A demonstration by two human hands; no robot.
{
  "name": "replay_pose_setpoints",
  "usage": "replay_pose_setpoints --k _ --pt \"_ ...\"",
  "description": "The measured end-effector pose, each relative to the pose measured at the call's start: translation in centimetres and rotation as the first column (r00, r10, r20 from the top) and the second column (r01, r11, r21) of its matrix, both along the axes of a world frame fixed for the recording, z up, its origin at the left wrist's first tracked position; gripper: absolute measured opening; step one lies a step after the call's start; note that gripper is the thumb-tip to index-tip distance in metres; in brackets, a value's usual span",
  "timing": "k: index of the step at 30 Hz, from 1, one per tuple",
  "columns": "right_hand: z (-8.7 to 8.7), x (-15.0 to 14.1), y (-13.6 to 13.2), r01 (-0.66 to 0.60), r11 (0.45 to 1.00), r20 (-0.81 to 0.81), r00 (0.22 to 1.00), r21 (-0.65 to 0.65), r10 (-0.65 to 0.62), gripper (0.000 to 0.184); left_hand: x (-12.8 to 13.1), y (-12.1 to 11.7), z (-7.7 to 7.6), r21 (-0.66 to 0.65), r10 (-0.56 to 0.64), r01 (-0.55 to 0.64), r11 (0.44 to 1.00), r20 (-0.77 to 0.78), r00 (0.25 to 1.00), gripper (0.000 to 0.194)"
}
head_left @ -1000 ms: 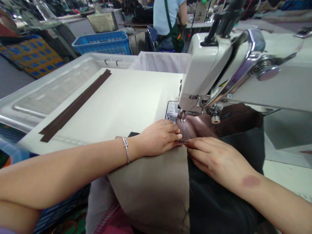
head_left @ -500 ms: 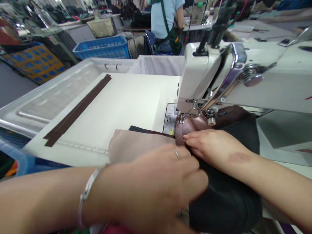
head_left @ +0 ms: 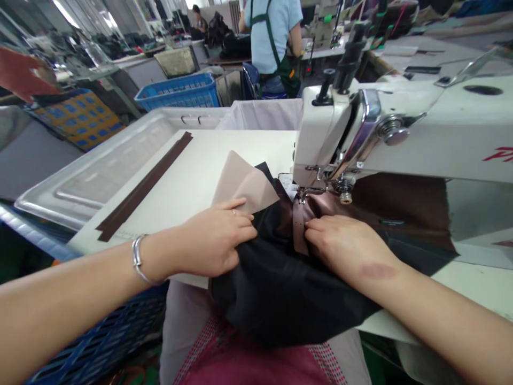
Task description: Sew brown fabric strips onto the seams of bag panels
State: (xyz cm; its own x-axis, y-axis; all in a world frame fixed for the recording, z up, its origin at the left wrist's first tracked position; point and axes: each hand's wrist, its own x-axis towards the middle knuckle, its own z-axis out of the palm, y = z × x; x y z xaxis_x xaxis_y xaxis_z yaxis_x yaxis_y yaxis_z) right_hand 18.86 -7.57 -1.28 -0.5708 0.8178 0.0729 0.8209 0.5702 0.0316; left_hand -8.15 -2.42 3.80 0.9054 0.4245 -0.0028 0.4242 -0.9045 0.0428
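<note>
Black fabric (head_left: 276, 299), blue basket (head_left: 180, 93) beyond, contents unclear

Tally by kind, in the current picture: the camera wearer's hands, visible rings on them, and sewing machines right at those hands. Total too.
Hands: 2 (left hand, right hand)
Ring: 1
Sewing machine: 1
Total: 4

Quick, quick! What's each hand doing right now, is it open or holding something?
Left hand: closed, holding the black fabric.
Right hand: fingers bent beside the brown strip; whether they grip anything cannot be told.
</note>
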Motion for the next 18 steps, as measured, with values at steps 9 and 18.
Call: replay_pose_setpoints --k 9,18 --pt "-1.0 0.6 -0.4 -0.004 0.999 -0.164 0.986 0.049 0.012 0.009 5.5 0.4 -4.0 -0.001 0.045 -0.046 0.999 0.195 0.980 0.027" --pt "-1.7 1.5 0.6 0.071 0.997 -0.500 0.865 0.043 -0.040 0.015 6.9 1.8 -3.7 -0.105 0.056 -0.043 0.994 0.128 0.990 0.019"
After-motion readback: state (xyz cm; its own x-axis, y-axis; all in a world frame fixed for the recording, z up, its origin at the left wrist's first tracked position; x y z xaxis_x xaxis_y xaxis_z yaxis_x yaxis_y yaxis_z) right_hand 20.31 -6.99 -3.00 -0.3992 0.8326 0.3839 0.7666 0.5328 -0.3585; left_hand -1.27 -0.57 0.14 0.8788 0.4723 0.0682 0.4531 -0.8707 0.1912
